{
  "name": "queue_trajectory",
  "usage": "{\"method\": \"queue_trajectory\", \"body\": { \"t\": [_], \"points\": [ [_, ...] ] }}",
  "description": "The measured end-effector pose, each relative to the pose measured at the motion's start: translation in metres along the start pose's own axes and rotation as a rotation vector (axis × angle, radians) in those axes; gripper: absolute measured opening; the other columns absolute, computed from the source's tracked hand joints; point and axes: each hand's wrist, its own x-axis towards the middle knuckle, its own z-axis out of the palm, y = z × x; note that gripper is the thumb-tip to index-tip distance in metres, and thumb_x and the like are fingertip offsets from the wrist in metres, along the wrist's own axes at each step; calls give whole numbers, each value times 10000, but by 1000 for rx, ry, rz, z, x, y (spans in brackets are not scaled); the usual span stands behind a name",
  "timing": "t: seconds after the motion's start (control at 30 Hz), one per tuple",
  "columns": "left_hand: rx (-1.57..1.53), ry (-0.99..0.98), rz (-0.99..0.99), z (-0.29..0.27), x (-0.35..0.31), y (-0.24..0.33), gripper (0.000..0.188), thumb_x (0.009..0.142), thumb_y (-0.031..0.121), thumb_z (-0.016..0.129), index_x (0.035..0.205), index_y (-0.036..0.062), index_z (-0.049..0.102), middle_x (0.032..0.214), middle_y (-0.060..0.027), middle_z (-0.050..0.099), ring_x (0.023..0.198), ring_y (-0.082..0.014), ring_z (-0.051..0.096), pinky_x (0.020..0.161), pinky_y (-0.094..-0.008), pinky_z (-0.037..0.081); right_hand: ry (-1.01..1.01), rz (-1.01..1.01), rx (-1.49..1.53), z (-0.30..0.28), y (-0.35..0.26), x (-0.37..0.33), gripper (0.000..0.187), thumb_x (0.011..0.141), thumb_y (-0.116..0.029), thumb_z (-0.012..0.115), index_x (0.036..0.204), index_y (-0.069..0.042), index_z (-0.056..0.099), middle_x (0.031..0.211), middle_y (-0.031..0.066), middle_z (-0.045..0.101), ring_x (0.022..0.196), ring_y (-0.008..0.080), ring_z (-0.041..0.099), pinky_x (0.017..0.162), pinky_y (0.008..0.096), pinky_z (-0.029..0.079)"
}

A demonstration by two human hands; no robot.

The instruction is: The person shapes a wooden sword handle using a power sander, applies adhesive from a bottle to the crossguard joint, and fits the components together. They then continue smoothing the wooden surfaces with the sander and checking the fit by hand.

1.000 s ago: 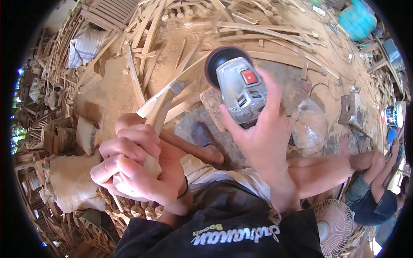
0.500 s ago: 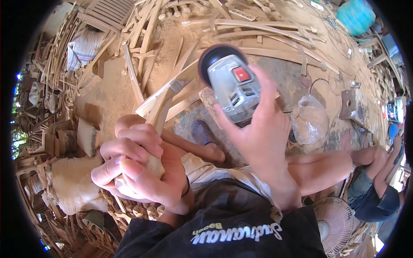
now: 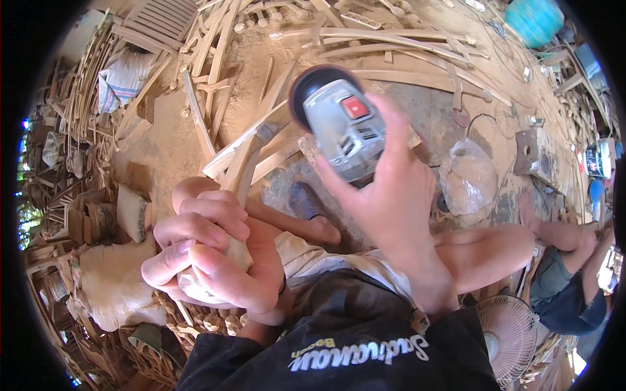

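Note:
My left hand (image 3: 212, 251) is wrapped round the rounded, pale near end of a wooden leg-like piece (image 3: 243, 171). Its narrower shaft slants away from me, up and to the right. In my right hand (image 3: 391, 189) is a grey handheld power sander (image 3: 345, 130) with a red switch. Thumb and fingers grip its sides. The sander's dark round disc (image 3: 305, 98) faces far left, near the far end of the wooden piece; whether they touch I cannot tell. A pale, sawdust-coated block (image 3: 306, 144) shows partly behind the sander.
Long wooden parts (image 3: 404, 39) lie across the dusty floor ahead. A clear plastic bag (image 3: 467, 179) sits right of the sander. Beside my right side stands a fan (image 3: 505, 339); another person's leg (image 3: 564, 238) is beyond it. Stacked wood and a sack (image 3: 122, 85) fill the left.
The sander in my right hand has shifted a little left and away from me. My left hand keeps its grip on the wooden piece, with almost no movement.

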Motion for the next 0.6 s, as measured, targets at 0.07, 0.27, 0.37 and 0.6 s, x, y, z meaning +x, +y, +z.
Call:
{"method": "queue_trajectory", "body": {
  "t": [0.07,0.27,0.37,0.6],
  "points": [
    [-5,79,12,3,0,-2,107,1055,160,480,1044,65,434,893,-81,485,660,-189,503,710,-426,523,112,-74,30,2,14,2,825,797,-323,855,1472,-130,422,1127,178,722,884,397,741,742,475,590],
    [208,462,-40,-34,17,-11,336,990,65,675,1265,-61,530,1100,-99,601,960,-156,600,899,-299,503,195,25,233,-8,25,1,761,822,-146,863,1450,-36,448,1360,167,548,1250,271,565,1077,380,439],
    [663,413,-134,-83,20,-7,340,977,181,748,1172,-29,565,1017,-83,620,944,-143,592,874,-293,495,232,29,155,-8,43,0,735,825,-157,865,1426,-29,461,1330,186,573,1231,281,577,1065,396,444],
    [655,-331,-1397,-175,3,-24,347,925,186,792,1157,-49,686,831,-83,680,673,-117,636,571,-256,504,183,109,161,-5,78,-6,688,893,-161,822,1452,-10,451,1414,167,524,1304,255,514,1130,384,383]
  ]
}}
